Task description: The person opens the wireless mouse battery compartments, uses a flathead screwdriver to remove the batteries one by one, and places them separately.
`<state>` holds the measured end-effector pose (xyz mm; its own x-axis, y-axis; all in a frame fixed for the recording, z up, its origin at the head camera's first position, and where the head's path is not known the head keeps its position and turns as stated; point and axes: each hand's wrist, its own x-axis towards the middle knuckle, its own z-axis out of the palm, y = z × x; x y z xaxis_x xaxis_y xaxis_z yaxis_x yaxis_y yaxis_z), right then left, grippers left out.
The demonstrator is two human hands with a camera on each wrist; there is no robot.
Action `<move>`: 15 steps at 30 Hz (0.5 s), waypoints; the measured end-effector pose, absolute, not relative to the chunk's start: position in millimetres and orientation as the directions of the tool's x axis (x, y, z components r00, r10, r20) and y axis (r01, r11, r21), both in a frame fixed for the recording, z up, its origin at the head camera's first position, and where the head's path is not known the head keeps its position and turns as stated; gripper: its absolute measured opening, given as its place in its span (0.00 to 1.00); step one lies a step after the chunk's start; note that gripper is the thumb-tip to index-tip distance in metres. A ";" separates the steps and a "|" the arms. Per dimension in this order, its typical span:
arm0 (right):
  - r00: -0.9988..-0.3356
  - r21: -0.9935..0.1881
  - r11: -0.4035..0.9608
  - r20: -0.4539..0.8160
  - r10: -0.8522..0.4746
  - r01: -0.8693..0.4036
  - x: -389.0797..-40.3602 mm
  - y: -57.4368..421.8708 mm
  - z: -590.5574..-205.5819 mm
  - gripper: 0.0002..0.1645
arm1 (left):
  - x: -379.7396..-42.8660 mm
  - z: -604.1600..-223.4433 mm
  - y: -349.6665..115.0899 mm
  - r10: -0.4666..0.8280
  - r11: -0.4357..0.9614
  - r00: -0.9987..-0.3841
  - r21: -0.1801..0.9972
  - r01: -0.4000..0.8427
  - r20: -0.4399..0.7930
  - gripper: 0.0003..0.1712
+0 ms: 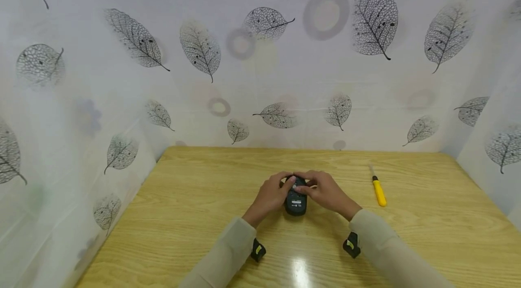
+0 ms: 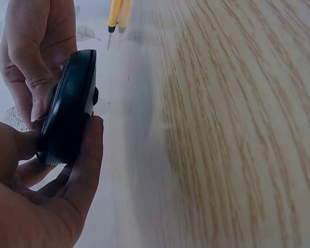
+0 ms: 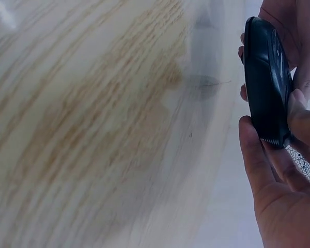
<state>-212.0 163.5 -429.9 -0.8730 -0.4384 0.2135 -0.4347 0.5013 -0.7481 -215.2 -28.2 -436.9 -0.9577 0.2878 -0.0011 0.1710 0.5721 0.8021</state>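
A black computer mouse [image 1: 296,204] is held above the wooden table, its labelled underside facing up. My left hand [image 1: 272,192] grips its left side and far end, with the thumb on the underside. From the other side my right hand [image 1: 325,191] grips the far right part, thumb also on the underside. In the left wrist view the mouse [image 2: 67,108] appears edge-on between the fingers, with a small dark bump on its table-facing side. The right wrist view shows the mouse [image 3: 266,82] edge-on too, with ribbing at one end. What lies beneath the thumbs is hidden.
A screwdriver [image 1: 379,191] with a yellow handle lies to the right on the wooden table [image 1: 195,215], its shaft pointing away. Behind the table hangs a pale leaf-patterned sheet [image 1: 281,66], which also covers both sides. A black device is strapped under each wrist.
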 end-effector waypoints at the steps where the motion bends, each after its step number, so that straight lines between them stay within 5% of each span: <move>1: -0.876 -0.749 0.503 0.212 -0.433 -0.430 -212.2 163.4 -430.1 0.26 | -214.8 -436.7 -28.7 0.293 0.563 -0.956 0.809 0.168 -0.005 0.26; 15: -0.888 -0.756 0.506 0.216 -0.405 -0.415 -214.4 163.9 -429.6 0.26 | -213.8 -437.4 -36.2 0.356 0.381 -0.929 0.924 0.042 -0.105 0.25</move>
